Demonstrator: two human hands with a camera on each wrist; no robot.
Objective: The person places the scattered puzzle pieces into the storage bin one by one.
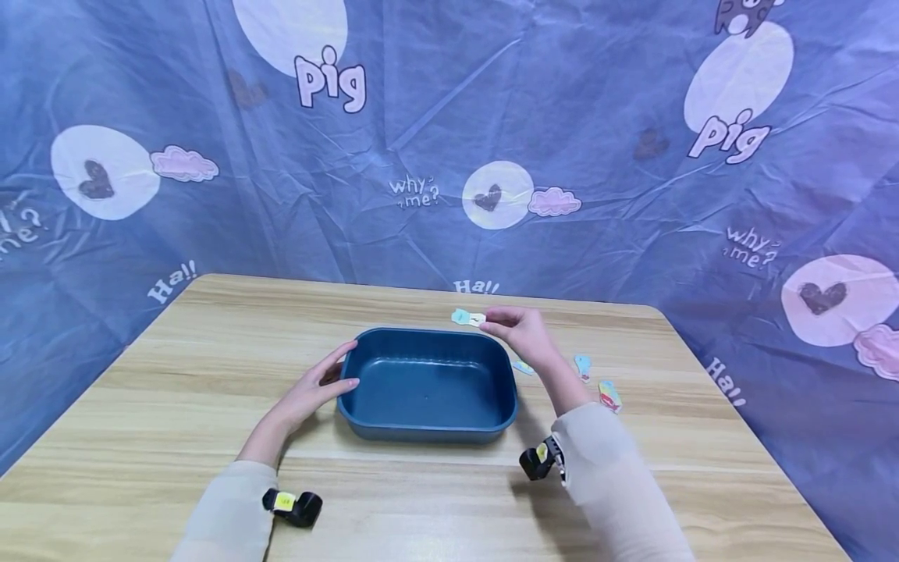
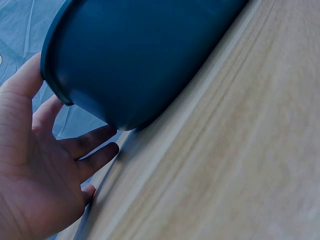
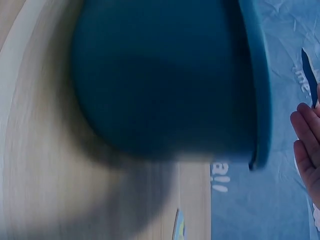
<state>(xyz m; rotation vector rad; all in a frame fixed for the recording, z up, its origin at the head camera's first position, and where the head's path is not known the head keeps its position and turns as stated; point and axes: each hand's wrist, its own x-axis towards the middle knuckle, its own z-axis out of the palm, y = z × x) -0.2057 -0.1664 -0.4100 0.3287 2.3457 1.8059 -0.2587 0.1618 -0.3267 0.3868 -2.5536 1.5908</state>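
Observation:
A dark blue rectangular plastic basin [image 1: 427, 429] with rounded corners stands on the wooden table, nothing inside it. My left hand [image 1: 309, 394] holds its left end, the thumb and index finger at the rim; the left wrist view shows the other fingers beside the outer wall [image 2: 125, 65]. My right hand [image 1: 523, 336] is raised over the basin's far right corner. Between thumb and fingertips it pinches a small flat cutout card [image 1: 460, 317], light blue and cream. In the right wrist view that card [image 3: 308, 72] looks like a dark, thin sliver at the right edge.
Several small coloured cutout cards lie right of the basin: one [image 1: 523, 367] beside its wall, one [image 1: 582, 365] farther right, and one [image 1: 609, 396] near the right sleeve. A blue printed cloth [image 1: 435, 133] hangs behind the wooden table [image 1: 140, 421].

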